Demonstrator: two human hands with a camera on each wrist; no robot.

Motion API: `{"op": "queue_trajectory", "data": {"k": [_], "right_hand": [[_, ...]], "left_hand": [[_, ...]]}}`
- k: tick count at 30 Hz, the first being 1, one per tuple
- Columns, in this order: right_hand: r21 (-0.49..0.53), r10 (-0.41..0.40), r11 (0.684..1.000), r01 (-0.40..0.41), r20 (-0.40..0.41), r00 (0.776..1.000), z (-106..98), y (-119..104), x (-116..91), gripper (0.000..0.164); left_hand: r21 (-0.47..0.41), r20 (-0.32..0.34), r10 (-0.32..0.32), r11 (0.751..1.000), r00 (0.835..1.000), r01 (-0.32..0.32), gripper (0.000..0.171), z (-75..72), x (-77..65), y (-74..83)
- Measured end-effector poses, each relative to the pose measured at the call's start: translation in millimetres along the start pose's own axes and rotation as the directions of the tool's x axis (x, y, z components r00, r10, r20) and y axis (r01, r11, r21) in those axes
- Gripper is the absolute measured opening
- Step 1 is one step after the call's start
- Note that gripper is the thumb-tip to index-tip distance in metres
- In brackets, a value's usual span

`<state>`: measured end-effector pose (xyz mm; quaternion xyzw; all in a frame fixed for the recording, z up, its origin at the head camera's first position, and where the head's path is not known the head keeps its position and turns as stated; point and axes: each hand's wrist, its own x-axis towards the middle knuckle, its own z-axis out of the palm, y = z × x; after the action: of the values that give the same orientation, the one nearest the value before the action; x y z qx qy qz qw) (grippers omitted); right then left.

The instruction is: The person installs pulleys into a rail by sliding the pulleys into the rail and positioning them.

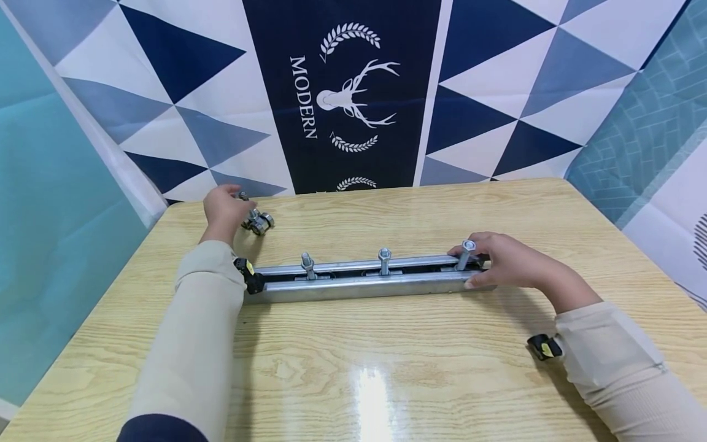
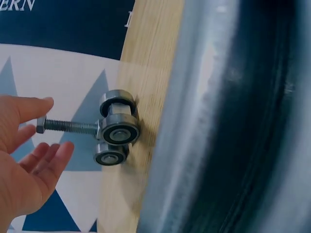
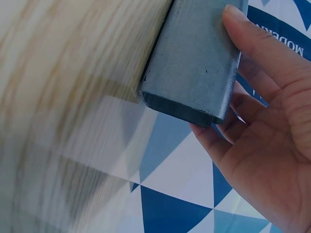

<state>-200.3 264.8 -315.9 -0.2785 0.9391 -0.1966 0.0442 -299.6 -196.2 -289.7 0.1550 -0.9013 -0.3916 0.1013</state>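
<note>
At the far left of the table, my left hand (image 1: 223, 212) reaches around a roller trolley (image 1: 258, 222). Up close in the left wrist view, this trolley has several bearing wheels (image 2: 120, 130) and a threaded bolt (image 2: 70, 126); my spread fingers and thumb lie on either side of the bolt's head, with a gap showing. A grey metal channel rail (image 1: 359, 287) lies across the table with its slot upward. Three bolts stand up out of the slot, one at the right end (image 1: 466, 255). My right hand (image 1: 513, 261) grips that end, thumb on the near side, fingers behind.
The wood-grain table (image 1: 309, 362) extends in front of and behind the rail. A patterned cloth (image 1: 353, 92) with a deer head hangs along the table's back edge. Black wrist cameras (image 1: 544, 347) are strapped at both sleeves.
</note>
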Motion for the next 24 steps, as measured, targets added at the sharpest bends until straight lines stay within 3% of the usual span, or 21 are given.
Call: {"op": "queue_trajectory", "data": {"k": [5, 8, 12, 17, 24], "right_hand": [[-0.004, -0.006, 1.000, 0.006, 0.004, 1.000, -0.6, -0.3, -0.5, 0.054], [-0.003, -0.010, 1.000, 0.010, 0.004, 1.000, -0.8, -0.7, -0.6, 0.054], [-0.008, -0.010, 1.000, 0.010, 0.002, 1.000, -0.8, -1.1, -0.4, 0.053], [-0.004, -0.003, 1.000, 0.003, 0.004, 1.000, -1.1, -2.4, -0.4, 0.053], [-0.008, 0.002, 1.000, -0.002, 0.013, 1.000, -1.8, -2.6, -0.9, 0.053]], "left_hand": [[-0.017, 0.033, 0.000, 1.000, 0.999, 0.001, 0.052, -0.1, 4.4, 0.0], [0.019, 0.053, 0.006, 1.000, 0.999, -0.007, 0.048, -0.9, 6.2, 0.7], [0.129, 0.053, 0.035, 0.991, 0.998, -0.042, 0.039, -1.9, 9.0, 2.7], [0.266, 0.027, 0.089, 0.960, 0.996, -0.093, 0.029, -2.5, 10.3, 7.2], [0.259, 0.045, 0.067, 0.963, 0.997, -0.077, 0.025, -5.3, 10.0, 10.5]]}}
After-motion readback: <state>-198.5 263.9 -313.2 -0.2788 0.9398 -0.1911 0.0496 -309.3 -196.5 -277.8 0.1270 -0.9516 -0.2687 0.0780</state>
